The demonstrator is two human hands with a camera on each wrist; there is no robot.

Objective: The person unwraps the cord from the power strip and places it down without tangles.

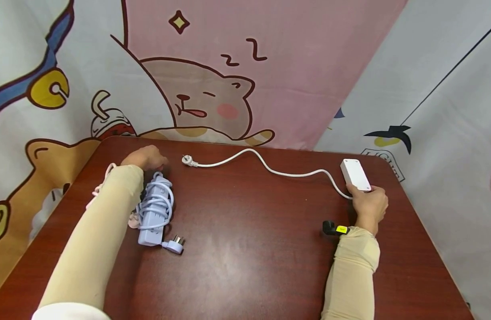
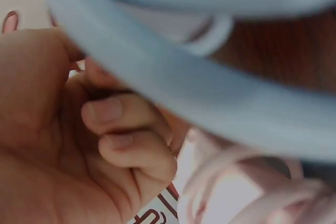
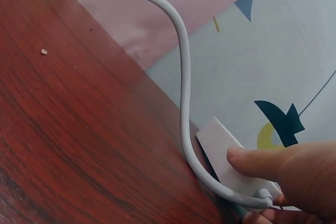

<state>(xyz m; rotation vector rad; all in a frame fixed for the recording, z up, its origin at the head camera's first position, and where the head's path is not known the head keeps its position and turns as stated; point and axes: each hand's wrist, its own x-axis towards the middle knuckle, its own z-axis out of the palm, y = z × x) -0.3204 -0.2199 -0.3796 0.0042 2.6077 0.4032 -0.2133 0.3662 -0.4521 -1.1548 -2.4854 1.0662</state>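
Observation:
At the table's right side, my right hand (image 1: 370,204) pinches the near end of a white power strip (image 1: 355,174), thumb on its broad face. Its white cord (image 3: 185,77) leaves that end and runs in waves leftward to a round plug (image 1: 187,160). My left hand (image 1: 146,158) is just beyond a pale blue power strip (image 1: 152,218) wound with its own cord. Its fingers (image 2: 134,150) are loosely curled with nothing visible in them; cord covers part of the thumb and index finger. The blue strip's plug (image 1: 174,245) lies on the tabletop.
A pink corded item (image 2: 231,192) lies left of the blue strip, mostly hidden by my left sleeve. The brown table (image 1: 245,249) ends against a cartoon-printed curtain (image 1: 289,80). A black device with a yellow label (image 1: 342,229) is at my right wrist.

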